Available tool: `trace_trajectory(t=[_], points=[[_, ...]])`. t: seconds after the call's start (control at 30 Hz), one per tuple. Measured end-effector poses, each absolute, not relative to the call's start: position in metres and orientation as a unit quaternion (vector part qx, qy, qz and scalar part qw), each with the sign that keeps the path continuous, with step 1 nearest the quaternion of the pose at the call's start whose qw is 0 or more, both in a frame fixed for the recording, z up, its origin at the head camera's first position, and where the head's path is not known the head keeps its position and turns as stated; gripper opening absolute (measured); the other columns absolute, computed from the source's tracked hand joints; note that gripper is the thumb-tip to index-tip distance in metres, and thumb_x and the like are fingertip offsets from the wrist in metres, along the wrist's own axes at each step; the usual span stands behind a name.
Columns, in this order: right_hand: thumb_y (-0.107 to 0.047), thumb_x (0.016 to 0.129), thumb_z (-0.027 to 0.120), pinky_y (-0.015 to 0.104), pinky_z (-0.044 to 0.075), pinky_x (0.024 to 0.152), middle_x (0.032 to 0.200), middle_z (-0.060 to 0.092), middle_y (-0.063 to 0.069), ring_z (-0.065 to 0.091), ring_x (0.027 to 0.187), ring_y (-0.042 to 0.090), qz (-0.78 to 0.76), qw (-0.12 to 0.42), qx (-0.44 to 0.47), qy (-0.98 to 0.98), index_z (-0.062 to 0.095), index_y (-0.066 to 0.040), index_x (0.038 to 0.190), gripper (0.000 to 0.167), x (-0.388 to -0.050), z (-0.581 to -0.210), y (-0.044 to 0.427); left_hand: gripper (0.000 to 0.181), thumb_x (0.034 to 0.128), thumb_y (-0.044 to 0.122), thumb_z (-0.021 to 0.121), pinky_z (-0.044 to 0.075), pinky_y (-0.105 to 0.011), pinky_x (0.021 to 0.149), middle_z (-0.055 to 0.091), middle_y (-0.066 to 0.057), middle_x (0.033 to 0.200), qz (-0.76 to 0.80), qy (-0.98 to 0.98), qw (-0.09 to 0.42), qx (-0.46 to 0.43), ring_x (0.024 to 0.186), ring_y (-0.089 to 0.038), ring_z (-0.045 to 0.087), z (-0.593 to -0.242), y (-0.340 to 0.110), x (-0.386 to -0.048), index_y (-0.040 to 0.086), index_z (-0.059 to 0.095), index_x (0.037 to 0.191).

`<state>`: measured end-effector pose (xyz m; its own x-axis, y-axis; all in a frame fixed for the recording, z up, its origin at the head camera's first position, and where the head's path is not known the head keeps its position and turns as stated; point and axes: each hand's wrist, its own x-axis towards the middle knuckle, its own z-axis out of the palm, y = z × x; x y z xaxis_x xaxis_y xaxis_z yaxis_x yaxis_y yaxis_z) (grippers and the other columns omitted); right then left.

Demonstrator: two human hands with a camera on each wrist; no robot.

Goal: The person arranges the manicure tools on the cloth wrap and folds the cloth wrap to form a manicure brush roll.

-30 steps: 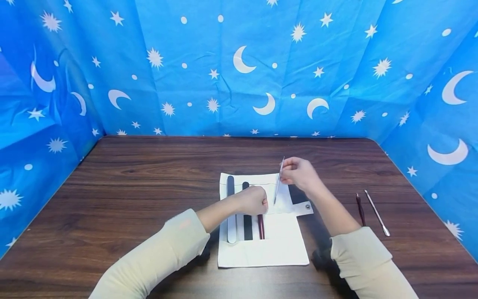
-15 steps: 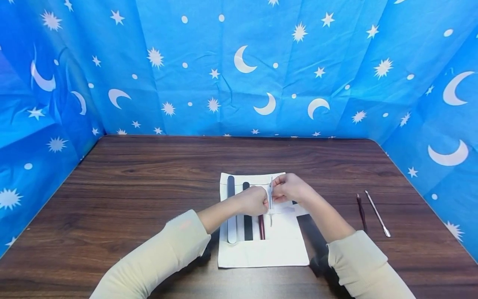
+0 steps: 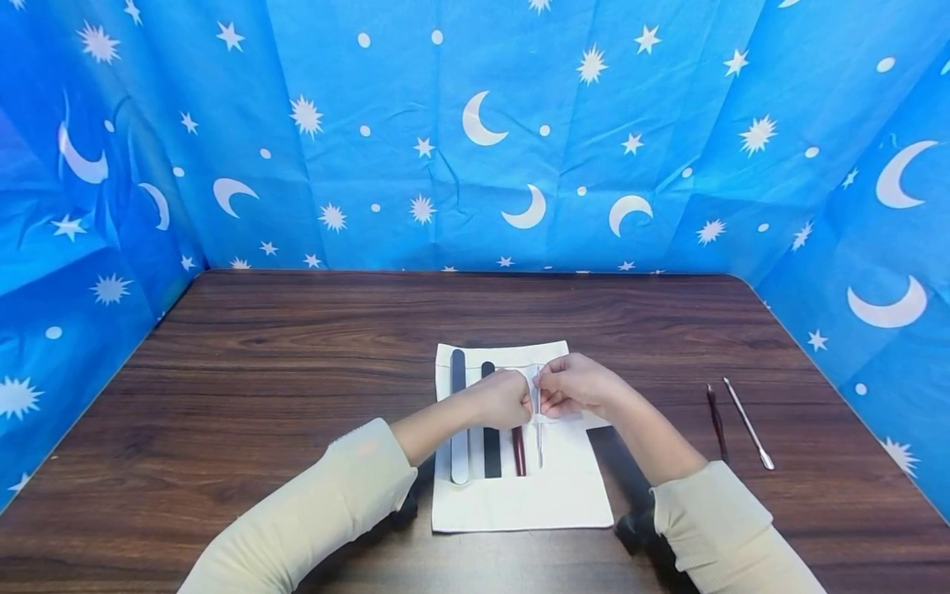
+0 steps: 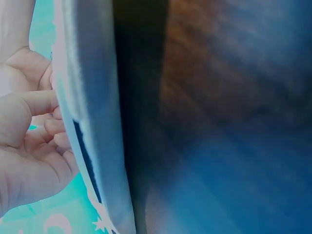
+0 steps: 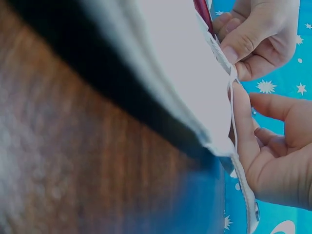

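The right hand is pinching a metal tool on the white pouch, apparently slotting it in; the left hand is gripping the pouch alongside. The next move is probably needing straight pushing.

Blue cloth printed with white crescent moons, stars, starbursts and dots. Dark brown table, streaked like wood grain. Plain white case; two-tone file, dark grey above, pale grey below; black file; glossy dark red tool; slim silver tool. Loose tools: one reddish-brown stick, one silver rod. Cream sleeves.
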<state>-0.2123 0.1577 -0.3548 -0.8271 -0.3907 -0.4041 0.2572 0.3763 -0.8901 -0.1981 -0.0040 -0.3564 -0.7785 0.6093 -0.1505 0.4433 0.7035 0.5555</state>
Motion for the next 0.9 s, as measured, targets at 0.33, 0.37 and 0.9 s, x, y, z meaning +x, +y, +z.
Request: trace_trajectory(t=[0.33, 0.37, 0.9], points=[[-0.001, 0.087, 0.055, 0.023, 0.051, 0.056, 0.063, 0.058, 0.008, 0.058, 0.055, 0.012, -0.483, 0.253, -0.035, 0.838, 0.060, 0.007, 0.080, 0.012, -0.212, -0.356, 0.154, 0.045, 0.0763, -0.006, 0.054, 0.016, -0.016, 0.038, 0.025, 0.009, 0.037, 0.252, 0.909, 0.163, 0.290, 0.034, -0.003, 0.021, -0.359, -0.004, -0.199, 0.016, 0.032, 0.043], [-0.002, 0.087, 0.056, 0.024, 0.051, 0.057, 0.064, 0.059, 0.008, 0.058, 0.056, 0.012, -0.470, 0.250, -0.037, 0.846, 0.061, 0.007, 0.079, 0.012, -0.212, -0.356, 0.154, 0.045, 0.0764, -0.006, 0.054, 0.016, -0.016, 0.038, 0.025, 0.009, 0.037, 0.250, 0.909, 0.163, 0.290, 0.034, -0.002, 0.021, -0.359, -0.004, -0.199, 0.016, 0.032, 0.043], [-0.020, 0.089, 0.057, 0.034, 0.051, 0.062, 0.070, 0.066, 0.006, 0.066, 0.066, 0.019, -0.303, 0.082, -0.017, 0.949, 0.060, 0.012, 0.105, 0.036, -0.195, -0.298, 0.267, 0.044, 0.0795, 0.000, 0.058, 0.022, -0.016, 0.039, 0.029, 0.009, 0.039, 0.243, 0.912, 0.146, 0.296, 0.034, -0.003, 0.024, -0.355, 0.012, -0.192, 0.017, 0.037, 0.045]])
